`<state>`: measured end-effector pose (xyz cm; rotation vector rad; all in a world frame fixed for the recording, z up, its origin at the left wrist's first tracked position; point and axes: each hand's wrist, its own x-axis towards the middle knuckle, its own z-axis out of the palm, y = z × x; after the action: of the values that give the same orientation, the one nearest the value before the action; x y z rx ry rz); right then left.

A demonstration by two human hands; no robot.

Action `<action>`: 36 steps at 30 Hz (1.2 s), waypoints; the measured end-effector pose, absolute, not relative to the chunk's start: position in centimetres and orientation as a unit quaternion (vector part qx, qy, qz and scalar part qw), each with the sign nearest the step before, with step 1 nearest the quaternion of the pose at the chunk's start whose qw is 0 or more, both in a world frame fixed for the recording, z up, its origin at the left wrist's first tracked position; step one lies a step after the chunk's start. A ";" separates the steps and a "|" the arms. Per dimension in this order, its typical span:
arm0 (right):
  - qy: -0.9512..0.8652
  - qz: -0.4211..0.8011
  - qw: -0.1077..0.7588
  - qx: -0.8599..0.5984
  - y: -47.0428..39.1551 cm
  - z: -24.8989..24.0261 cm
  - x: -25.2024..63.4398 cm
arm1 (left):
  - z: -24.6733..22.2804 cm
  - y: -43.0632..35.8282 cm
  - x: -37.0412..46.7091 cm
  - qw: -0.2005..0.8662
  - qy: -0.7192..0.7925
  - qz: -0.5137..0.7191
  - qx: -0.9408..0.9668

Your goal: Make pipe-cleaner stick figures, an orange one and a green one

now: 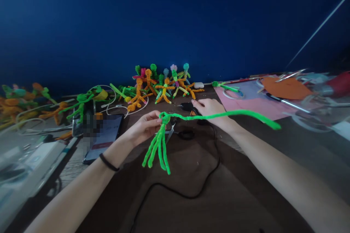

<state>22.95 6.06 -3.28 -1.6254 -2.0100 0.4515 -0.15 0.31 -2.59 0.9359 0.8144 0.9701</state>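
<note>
My left hand [147, 126] pinches the knotted top of a bright green pipe-cleaner figure [161, 142]. Several fuzzy strands hang down from the knot. One long strand stretches right, passing in front of my right wrist, and ends free in the air. Beyond it, my right hand [210, 108] is closed around a black hot glue gun [187, 107] whose tip points left; its grip is mostly hidden by the hand. A black cord [216, 149] runs from the gun toward me across the dark table. Scissors [186, 135] lie behind the hanging strands.
Colourful pipe-cleaner figures [165, 91] stand along the blue wall. More figures [22, 102] and white cables lie left, with a phone [105, 138] and a white power strip [41, 160]. Pink paper [243, 103], an orange sheet [287, 87] and blurred tools are at right.
</note>
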 end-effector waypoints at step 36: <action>-0.601 0.714 0.293 -0.206 2.1 -3.0 19.2 | -2.9 -0.3 0.7 0.729 0.334 0.417 0.428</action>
<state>19.18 2.13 -2.98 -0.5489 -1.6015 1.9027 0.69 -0.32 -2.88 0.9430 0.7365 0.9192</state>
